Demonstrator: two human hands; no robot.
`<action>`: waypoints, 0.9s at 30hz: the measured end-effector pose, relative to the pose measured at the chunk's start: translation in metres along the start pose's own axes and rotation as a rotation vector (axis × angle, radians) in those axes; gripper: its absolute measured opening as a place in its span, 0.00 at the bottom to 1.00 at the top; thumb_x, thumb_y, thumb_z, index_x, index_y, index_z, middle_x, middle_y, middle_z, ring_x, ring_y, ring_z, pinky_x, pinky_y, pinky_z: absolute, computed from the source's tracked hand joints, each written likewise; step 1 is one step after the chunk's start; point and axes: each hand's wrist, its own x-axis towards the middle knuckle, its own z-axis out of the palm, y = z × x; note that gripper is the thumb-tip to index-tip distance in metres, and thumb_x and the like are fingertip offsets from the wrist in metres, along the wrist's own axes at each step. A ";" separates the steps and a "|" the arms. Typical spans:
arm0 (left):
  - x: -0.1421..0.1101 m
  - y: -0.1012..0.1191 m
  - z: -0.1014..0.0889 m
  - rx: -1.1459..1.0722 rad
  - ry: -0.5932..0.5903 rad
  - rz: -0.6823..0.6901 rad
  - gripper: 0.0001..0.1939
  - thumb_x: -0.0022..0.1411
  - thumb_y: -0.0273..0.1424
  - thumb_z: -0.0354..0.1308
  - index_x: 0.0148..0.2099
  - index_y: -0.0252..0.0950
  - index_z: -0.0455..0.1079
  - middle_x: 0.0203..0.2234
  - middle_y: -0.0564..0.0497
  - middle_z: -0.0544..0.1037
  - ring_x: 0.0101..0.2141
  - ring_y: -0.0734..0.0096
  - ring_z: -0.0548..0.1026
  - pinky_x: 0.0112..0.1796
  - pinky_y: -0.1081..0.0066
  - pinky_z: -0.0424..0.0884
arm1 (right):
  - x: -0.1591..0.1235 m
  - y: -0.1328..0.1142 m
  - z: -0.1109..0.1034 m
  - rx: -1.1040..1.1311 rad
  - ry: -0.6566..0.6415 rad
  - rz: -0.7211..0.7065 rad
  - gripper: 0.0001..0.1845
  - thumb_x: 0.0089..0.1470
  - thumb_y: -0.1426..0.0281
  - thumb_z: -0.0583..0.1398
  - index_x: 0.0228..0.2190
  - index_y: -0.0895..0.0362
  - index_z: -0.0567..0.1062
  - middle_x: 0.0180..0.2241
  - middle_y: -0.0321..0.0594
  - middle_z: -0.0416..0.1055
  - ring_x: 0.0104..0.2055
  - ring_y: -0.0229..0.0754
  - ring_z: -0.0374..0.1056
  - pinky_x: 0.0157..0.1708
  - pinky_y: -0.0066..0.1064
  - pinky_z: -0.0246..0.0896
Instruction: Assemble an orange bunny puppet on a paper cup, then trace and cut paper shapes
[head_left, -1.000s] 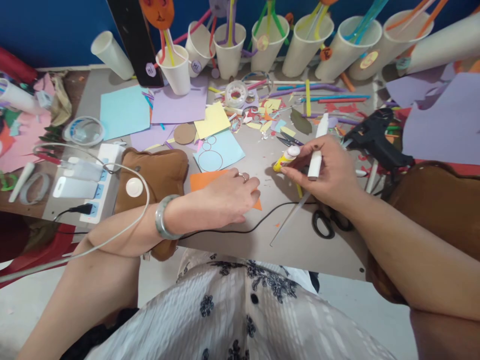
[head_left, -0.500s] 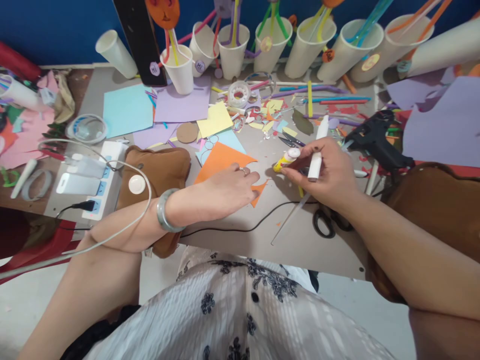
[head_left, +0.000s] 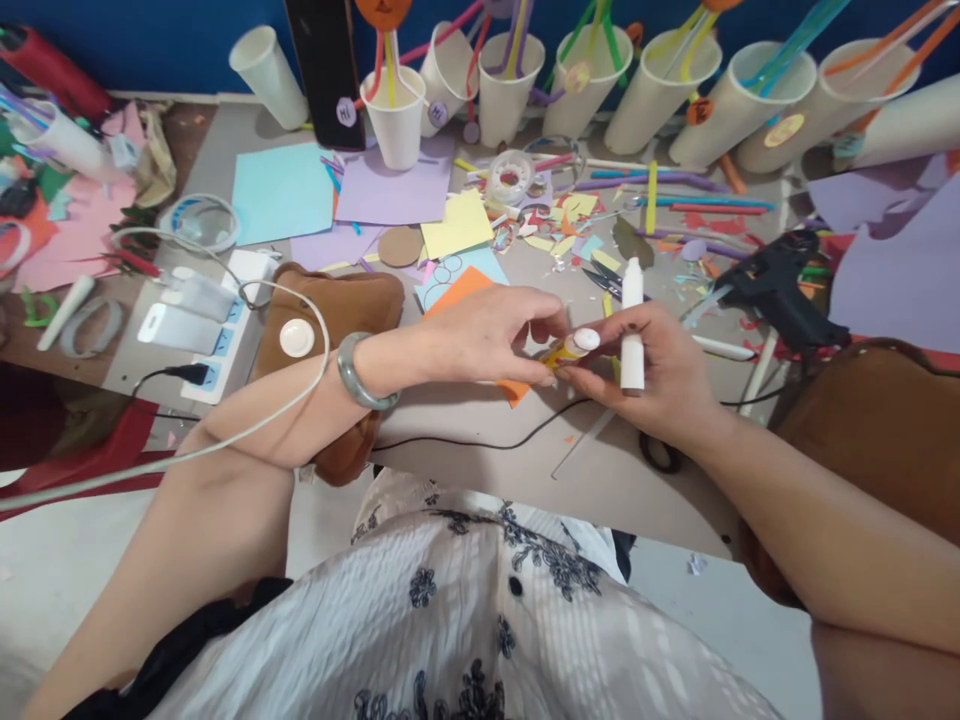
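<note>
My right hand point(head_left: 660, 375) is closed around a white marker-like stick point(head_left: 632, 325) that stands upright, and its fingertips pinch a small yellow glue tube with a white cap point(head_left: 571, 349). My left hand point(head_left: 491, 335), with a ring and a grey bangle point(head_left: 356, 371) on the wrist, reaches across and pinches the same glue tube from the left. Under both hands lies a cut orange paper sheet point(head_left: 465, 292) on the grey table point(head_left: 480, 470).
Paper cups with straws point(head_left: 510, 85) line the back. Coloured paper sheets, scraps and a tape roll point(head_left: 510, 177) litter the middle. A black glue gun point(head_left: 780, 285) lies right, scissors point(head_left: 660, 455) near my right wrist, a power strip point(head_left: 217, 325) and brown pouch point(head_left: 341, 320) left.
My left hand left the orange paper and moved right to meet the glue tube in my right hand. The camera view shifted slightly left and down.
</note>
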 end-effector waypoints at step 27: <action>-0.002 0.001 -0.018 -0.208 -0.268 0.006 0.03 0.53 0.25 0.67 0.33 0.35 0.80 0.27 0.53 0.78 0.30 0.73 0.72 0.35 0.70 0.65 | 0.002 0.004 0.004 0.029 -0.160 0.015 0.15 0.56 0.60 0.71 0.36 0.46 0.69 0.35 0.36 0.84 0.36 0.51 0.82 0.38 0.44 0.77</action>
